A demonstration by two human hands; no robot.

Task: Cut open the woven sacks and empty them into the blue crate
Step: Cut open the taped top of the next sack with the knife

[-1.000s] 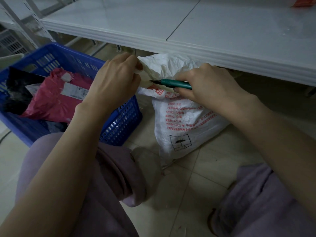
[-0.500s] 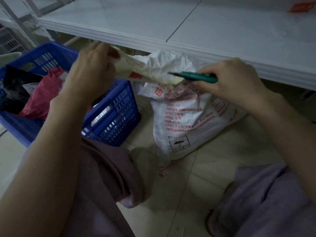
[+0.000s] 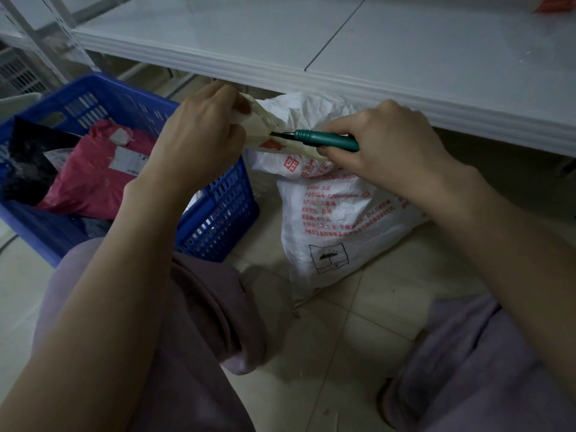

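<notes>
The crinkled white woven sack (image 3: 336,219), printed in red, sits on the tiled floor (image 3: 358,322) just beside the perforated blue crate (image 3: 218,213) and under the white shelf edge (image 3: 311,76). The left hand (image 3: 199,141) pinches the sack's taped top strip taut — the right hand (image 3: 386,148) grips a slim green-handled cutter (image 3: 324,141), blade tip at the strip.

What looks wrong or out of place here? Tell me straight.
Nothing looks spilled. The green cutter in the right hand points its blade toward the left hand, which pinches the taped flap of the white sack right beside the tip; that looks risky.
</notes>
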